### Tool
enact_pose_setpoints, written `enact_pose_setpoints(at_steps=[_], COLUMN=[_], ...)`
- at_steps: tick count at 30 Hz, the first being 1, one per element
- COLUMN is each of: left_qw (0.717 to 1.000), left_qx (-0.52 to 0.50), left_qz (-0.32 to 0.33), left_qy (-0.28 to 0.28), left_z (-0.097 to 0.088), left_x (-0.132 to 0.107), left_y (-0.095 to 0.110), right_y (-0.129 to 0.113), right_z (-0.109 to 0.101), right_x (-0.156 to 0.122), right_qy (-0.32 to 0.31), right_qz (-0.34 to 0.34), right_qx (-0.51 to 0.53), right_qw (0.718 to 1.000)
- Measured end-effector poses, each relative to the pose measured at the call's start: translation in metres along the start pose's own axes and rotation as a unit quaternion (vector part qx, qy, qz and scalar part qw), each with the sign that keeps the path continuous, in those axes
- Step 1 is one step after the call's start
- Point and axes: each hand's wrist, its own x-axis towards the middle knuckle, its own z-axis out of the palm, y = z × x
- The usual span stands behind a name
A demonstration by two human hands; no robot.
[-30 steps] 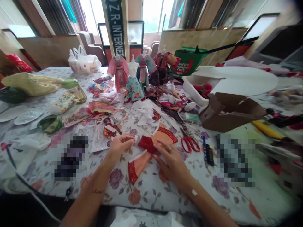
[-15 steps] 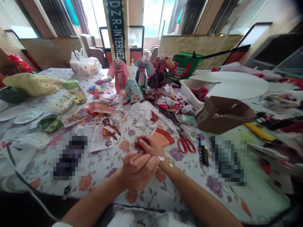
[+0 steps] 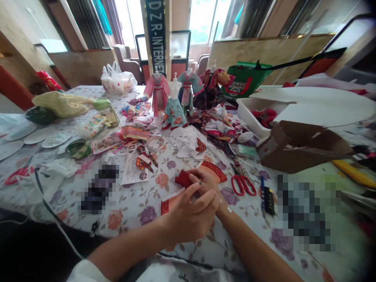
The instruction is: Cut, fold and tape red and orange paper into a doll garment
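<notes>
The right hand [image 3: 206, 181] is curled, apparently pinching the red fabric [image 3: 183, 179]; the left hand [image 3: 188, 214] is half-closed, its hold hidden. A loose pinch risks slippage.

I log matt red cloth on the doll garment [image 3: 183, 179], woven cloth on the floral tablecloth [image 3: 132, 196], glossy red plastic on the scissors handles [image 3: 242, 185], rough matt cardboard on the box [image 3: 302, 150]
</notes>
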Motion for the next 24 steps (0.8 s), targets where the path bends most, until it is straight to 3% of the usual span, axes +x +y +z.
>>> enact_pose_setpoints(at_steps=[4, 6, 8, 10, 12, 16, 21, 24], left_qw=[0.975, 0.932, 0.877, 0.854, 0.846, 0.829, 0.793, 0.786], left_qx=[-0.138, -0.194, -0.233, -0.246, -0.255, -0.282, -0.316, -0.324], left_qz=[-0.172, -0.302, -0.396, -0.4, -0.39, -0.376, -0.365, -0.366], left_qy=[0.007, -0.043, -0.144, -0.221, -0.26, -0.303, -0.372, -0.379], left_z=[-0.003, -0.006, -0.007, -0.006, -0.005, -0.008, -0.02, -0.024], left_x=[-0.002, -0.012, -0.026, -0.04, -0.048, -0.049, -0.046, -0.047], left_y=[-0.017, -0.029, -0.038, -0.043, -0.044, -0.053, -0.084, -0.102], right_y=[0.004, 0.01, 0.016, 0.023, 0.029, 0.035, 0.03, 0.024], right_z=[-0.017, -0.036, -0.055, -0.07, -0.076, -0.074, -0.073, -0.077], right_x=[0.002, 0.008, 0.013, 0.017, 0.019, 0.014, -0.004, -0.018], right_qy=[0.024, 0.043, 0.046, 0.042, 0.03, 0.002, -0.056, -0.081], right_qz=[-0.011, -0.023, -0.039, -0.048, -0.053, -0.05, -0.034, -0.011], right_qx=[-0.031, -0.078, -0.156, -0.23, -0.278, -0.328, -0.344, -0.399], right_qw=[0.999, 0.996, 0.986, 0.971, 0.959, 0.943, 0.937, 0.913])
